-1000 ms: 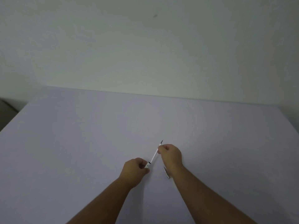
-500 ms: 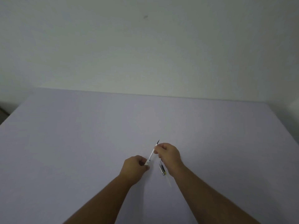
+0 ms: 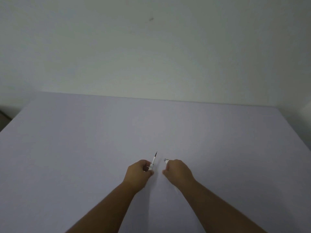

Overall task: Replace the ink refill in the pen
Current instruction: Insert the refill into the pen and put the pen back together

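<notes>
My left hand [image 3: 139, 172] is closed around the lower end of a thin white ink refill [image 3: 153, 161]. The refill's dark tip points up and away from me. My right hand [image 3: 178, 170] is closed on a small silvery pen part [image 3: 166, 160], of which only the end shows past my fingers. The two hands are a short way apart above the table, and the refill and the pen part do not touch. A faint pale thin object [image 3: 176, 190] lies by my right wrist, too blurred to identify.
A wide pale lilac table [image 3: 84, 140] runs to a plain white wall [image 3: 151, 56] at the back. The table's left edge drops off to a dark floor at the far left.
My right hand has let go of the refill and moved right, now holding the silvery pen part that lay by my wrist. My left hand still holds the refill.
</notes>
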The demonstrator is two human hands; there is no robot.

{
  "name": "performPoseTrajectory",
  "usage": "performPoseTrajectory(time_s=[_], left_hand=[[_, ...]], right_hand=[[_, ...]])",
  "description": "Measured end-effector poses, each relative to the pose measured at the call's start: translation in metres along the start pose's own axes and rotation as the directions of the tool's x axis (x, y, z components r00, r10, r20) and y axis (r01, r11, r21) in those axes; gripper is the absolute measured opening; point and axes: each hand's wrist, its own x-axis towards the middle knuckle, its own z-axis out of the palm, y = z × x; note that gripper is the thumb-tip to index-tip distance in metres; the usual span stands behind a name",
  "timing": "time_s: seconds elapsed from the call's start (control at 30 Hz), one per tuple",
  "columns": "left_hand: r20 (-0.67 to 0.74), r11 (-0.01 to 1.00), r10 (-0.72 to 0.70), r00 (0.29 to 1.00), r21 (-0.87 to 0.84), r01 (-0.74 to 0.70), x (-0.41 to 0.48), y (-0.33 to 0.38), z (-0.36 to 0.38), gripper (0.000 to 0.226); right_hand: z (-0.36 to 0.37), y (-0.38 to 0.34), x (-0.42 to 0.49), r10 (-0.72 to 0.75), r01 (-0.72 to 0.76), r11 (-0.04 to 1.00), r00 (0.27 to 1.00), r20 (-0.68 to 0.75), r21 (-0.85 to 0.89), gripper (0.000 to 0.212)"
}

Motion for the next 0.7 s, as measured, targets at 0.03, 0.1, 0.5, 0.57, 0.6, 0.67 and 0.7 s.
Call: performPoseTrajectory(time_s=[0.03,0.1,0.5,0.57,0.6,0.67,0.7], left_hand=[[0.013,1.0,-0.001,1.0,-0.017,0.001,-0.001,0.001,-0.001,0.016],[0.031,0.999,0.004,1.0,-0.036,-0.003,-0.003,0.001,-0.003,0.025],[0.043,0.997,0.0,0.999,-0.071,0.003,-0.005,-0.001,-0.007,0.029],[0.047,0.998,0.004,0.999,-0.07,-0.001,-0.005,0.0,-0.006,0.029],[0.048,0.998,0.004,0.999,-0.07,-0.001,-0.005,0.0,-0.006,0.029],[0.05,0.997,0.009,0.999,-0.073,-0.005,-0.006,0.0,-0.005,0.029],[0.05,0.997,0.014,0.999,-0.072,-0.01,-0.006,0.001,-0.005,0.029]], right_hand=[[0.004,0.0,-0.001,-0.026,0.025,0.998,1.0,-0.005,-0.054,0.027],[0.012,-0.001,-0.003,-0.072,0.07,0.99,0.997,-0.014,-0.119,0.027],[0.017,0.005,-0.006,-0.017,0.007,0.996,0.994,-0.106,-0.088,0.032],[0.019,0.006,-0.007,-0.012,0.004,0.996,0.996,-0.089,-0.09,0.027],[0.019,0.006,-0.007,-0.003,-0.003,0.997,0.997,-0.079,-0.084,0.025],[0.02,0.004,-0.009,0.017,-0.019,0.999,0.998,-0.067,-0.026,0.025],[0.019,0.002,-0.009,0.033,-0.031,0.999,0.997,-0.075,0.027,0.024]])
